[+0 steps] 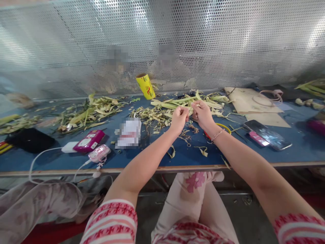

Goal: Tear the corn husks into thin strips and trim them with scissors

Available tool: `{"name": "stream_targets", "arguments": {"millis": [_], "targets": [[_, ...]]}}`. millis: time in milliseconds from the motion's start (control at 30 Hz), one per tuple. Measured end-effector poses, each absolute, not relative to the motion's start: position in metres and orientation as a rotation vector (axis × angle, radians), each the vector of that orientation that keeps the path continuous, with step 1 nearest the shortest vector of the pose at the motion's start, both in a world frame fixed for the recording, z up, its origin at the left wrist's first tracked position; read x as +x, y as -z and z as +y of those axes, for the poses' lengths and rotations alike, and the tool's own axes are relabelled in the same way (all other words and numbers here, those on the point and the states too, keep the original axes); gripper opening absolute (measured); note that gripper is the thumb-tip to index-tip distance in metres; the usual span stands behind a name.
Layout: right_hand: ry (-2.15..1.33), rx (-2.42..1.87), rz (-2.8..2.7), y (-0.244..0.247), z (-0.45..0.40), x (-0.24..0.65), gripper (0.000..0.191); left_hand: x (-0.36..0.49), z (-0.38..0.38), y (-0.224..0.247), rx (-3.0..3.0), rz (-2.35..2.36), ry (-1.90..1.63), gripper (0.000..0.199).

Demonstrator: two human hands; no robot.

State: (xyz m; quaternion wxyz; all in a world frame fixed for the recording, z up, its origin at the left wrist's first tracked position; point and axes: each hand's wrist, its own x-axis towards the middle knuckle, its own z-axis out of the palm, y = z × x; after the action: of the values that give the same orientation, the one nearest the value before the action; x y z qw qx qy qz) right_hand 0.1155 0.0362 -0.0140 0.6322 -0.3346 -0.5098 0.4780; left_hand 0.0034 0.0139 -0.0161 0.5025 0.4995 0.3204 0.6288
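My left hand (179, 118) and my right hand (202, 113) are close together above the table, fingertips pinched. Whatever lies between the fingers is too small to make out. Just behind them is a heap of pale green, husk-like plant strips (169, 103). Short cut scraps (156, 118) lie to the left of my left hand, and a small tangle of dry fibres (186, 138) is below the hands. Beneath my right wrist, partly hidden, is a curved yellow and red thing (225, 127).
On the blue table (142, 157), a yellow tube (146, 86) stands tilted by the perforated metal panel (215, 40). Leftward are another plant heap (88, 113), a magenta box (89, 141) and a white cable (33, 166). A phone (266, 134) and brown paper (250, 100) lie rightward.
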Motion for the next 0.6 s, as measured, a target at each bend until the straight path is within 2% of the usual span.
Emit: {"name": "stream_targets", "arguments": {"millis": [367,600], "targets": [[-1.150,-0.688,-1.255,0.009,0.029,0.111,0.039,0.002,0.014,0.005,0.881,0.780,-1.549,0.028],[-1.109,-0.733,-1.213,0.009,0.033,0.118,0.041,0.000,0.012,0.012,1.274,0.851,-1.506,0.019]]}}
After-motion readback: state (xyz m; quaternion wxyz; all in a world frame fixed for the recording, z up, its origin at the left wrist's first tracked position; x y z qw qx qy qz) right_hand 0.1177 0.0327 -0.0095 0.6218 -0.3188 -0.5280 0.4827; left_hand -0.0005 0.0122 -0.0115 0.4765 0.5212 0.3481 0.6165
